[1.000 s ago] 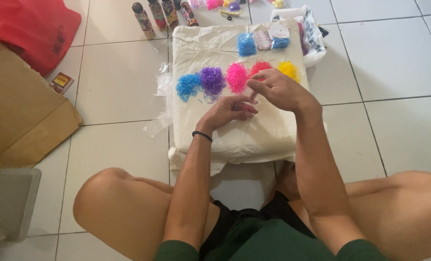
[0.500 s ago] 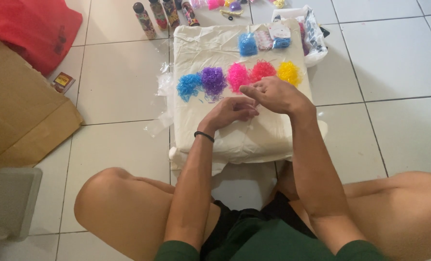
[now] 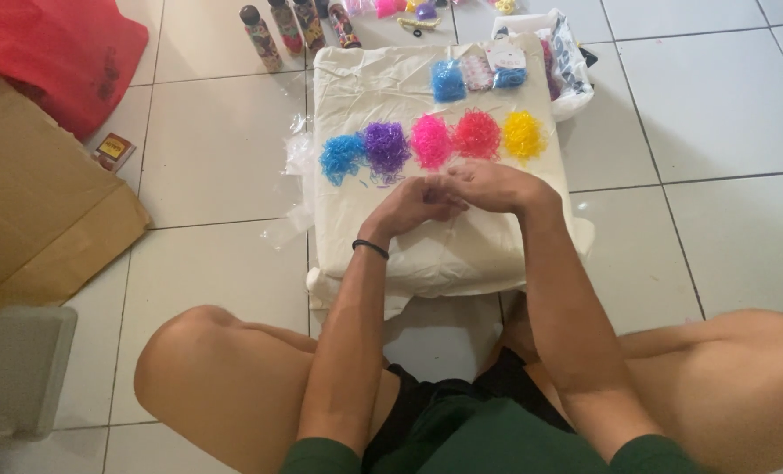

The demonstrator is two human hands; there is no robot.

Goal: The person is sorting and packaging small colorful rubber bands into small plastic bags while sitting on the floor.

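Note:
My left hand [image 3: 413,204] and my right hand [image 3: 494,185] meet fingertip to fingertip over a cream pillow [image 3: 409,254] on the floor. Whatever they pinch is too small to make out. Just beyond my fingers lie small heaps of tiny loops in a row: blue [image 3: 342,156], purple [image 3: 385,147], pink [image 3: 431,140], red [image 3: 476,134] and yellow [image 3: 523,135]. A black band circles my left wrist [image 3: 370,248]. At the pillow's far edge sit small packets [image 3: 477,74], some holding blue loops.
Several slim bottles [image 3: 296,25] stand beyond the pillow. A red bag [image 3: 53,53] and flat brown cardboard [image 3: 31,211] lie at the left, with a small packet [image 3: 113,151] beside them. A white bag [image 3: 567,61] sits at the pillow's far right corner. My crossed legs frame the near side.
My right hand has drawn back from the red and pink heaps toward me and now meets the left hand lower on the pillow. All the heaps are uncovered.

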